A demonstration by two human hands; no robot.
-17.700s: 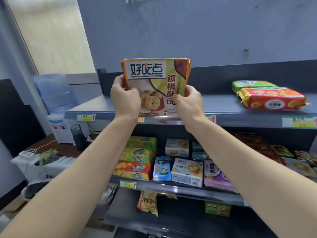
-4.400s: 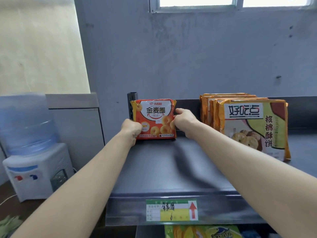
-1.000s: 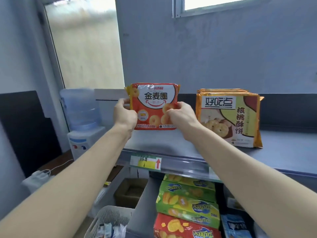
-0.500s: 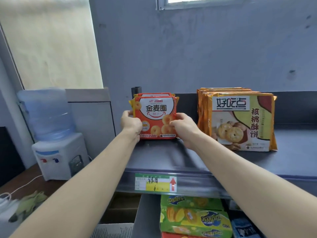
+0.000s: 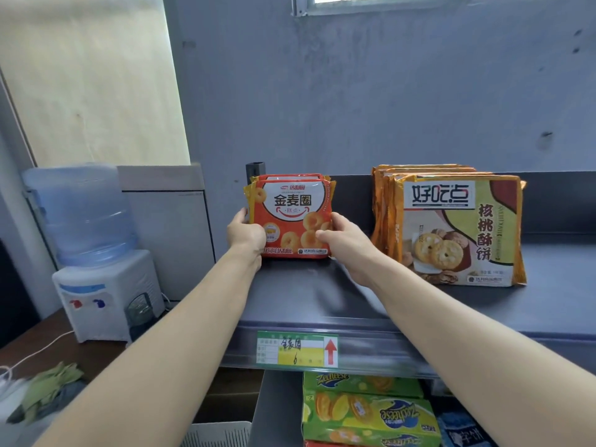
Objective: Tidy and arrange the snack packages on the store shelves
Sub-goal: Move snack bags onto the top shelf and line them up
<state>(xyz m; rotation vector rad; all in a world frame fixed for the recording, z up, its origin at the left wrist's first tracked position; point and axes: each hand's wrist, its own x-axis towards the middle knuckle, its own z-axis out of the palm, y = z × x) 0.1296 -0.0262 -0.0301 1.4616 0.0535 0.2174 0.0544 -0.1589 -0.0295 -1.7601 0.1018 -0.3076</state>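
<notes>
Front packet: I see a red-orange plastic packet of ring biscuits (image 5: pixel 292 217) standing upright, face towards me, on the dark grey metal shelf (image 5: pixel 322 295). It is above and behind the green-and-yellow paper price tag (image 5: pixel 296 348) clipped to the shelf lip.
Packet behind: a second red-orange packet (image 5: pixel 290 178) stands right against the back of the first, and only its top edge shows.
Left hand: my view has the left hand (image 5: pixel 245 235) clamped on the front packet's lower left edge, up and a little left of the price tag. The back of the hand faces me; the fingers (image 5: pixel 240 217) curl round the edge and their tips are hidden behind the wrapper.
Right hand: the right hand (image 5: pixel 345 240) grips the lower right edge, up and a little right of the tag. Its thumb (image 5: pixel 322 234) presses flat on the printed front, and the other fingers wrap behind the edge.
Packet between the hands: it is pinched from both sides, with its bottom seam on or just at the shelf; I cannot tell which.
Neighbouring stack: a row of upright orange-and-olive foil packets of walnut cookies (image 5: pixel 458 233) stands up and well right of the tag, apart from the right hand.
Lower shelf: green cardboard boxes of sandwich biscuits (image 5: pixel 371 414) lie directly below the tag.
Far left of the tag: a white water dispenser (image 5: pixel 106 291) carries a blue bottle (image 5: pixel 80 214).
</notes>
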